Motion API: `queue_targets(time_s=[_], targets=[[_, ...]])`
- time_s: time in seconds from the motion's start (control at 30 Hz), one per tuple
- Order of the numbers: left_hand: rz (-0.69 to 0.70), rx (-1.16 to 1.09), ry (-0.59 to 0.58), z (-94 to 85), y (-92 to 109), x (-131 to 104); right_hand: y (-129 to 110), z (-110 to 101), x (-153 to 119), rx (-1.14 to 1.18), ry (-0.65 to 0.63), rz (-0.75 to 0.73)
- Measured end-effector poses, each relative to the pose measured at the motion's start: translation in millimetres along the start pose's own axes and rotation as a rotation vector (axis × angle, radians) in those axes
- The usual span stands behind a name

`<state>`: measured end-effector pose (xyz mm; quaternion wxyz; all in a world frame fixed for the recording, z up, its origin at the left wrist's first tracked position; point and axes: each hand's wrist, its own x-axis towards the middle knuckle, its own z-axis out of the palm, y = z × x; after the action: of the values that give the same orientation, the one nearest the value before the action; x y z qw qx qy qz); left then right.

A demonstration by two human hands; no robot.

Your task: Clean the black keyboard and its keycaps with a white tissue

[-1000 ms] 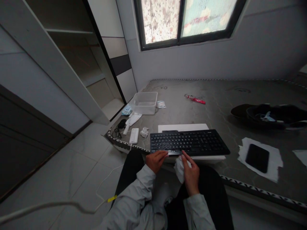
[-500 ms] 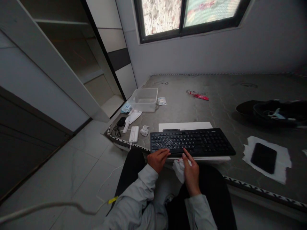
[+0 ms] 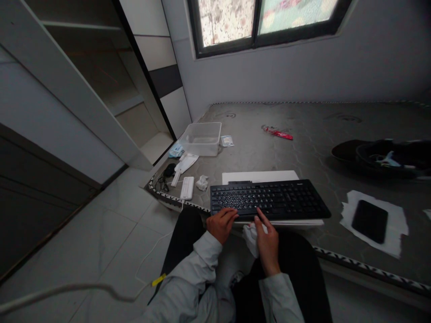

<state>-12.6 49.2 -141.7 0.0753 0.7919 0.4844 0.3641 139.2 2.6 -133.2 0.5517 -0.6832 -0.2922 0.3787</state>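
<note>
A black keyboard [image 3: 266,199] rests at a slight slant on a white flat box [image 3: 279,176] by the near edge of the grey surface. My left hand [image 3: 220,224] is at the keyboard's front left edge, fingers bent and pressed together on it; the fingertips are partly hidden. Crumpled white tissue [image 3: 250,237] hangs from my right hand [image 3: 268,242], which is closed around it. The right index finger stretches forward and touches the keyboard's front edge near the middle.
Left of the keyboard lie crumpled tissue [image 3: 202,182], a white power bank [image 3: 187,188] with a cable, and a clear plastic box [image 3: 202,139]. A black phone [image 3: 370,220] on white paper [image 3: 348,215] and a dark cap [image 3: 350,153] are at right. Red packaging [image 3: 278,133] lies farther back.
The view has shifted very slightly. Both hands stay in almost the same place at the keyboard's front edge.
</note>
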Motion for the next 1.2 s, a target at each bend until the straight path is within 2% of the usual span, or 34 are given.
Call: queue_targets(time_s=[0.27,0.67,0.97,1.2], targets=[[-0.011,0.010,-0.023,-0.7,0.4,-0.4,-0.4,0.4,-1.6,-0.011,-0.010,-0.005],[0.002,0.010,0.006,-1.0,0.2,-0.1,0.0,-0.9,-4.9,-0.044,-0.065,-0.050],[-0.017,0.006,0.035,1.1,2.7,-1.1,-0.6,-1.2,-8.1,0.220,-0.173,0.032],[-0.005,0.003,0.091,5.0,1.4,-1.2,4.1,0.2,-8.7,0.330,-0.231,0.078]])
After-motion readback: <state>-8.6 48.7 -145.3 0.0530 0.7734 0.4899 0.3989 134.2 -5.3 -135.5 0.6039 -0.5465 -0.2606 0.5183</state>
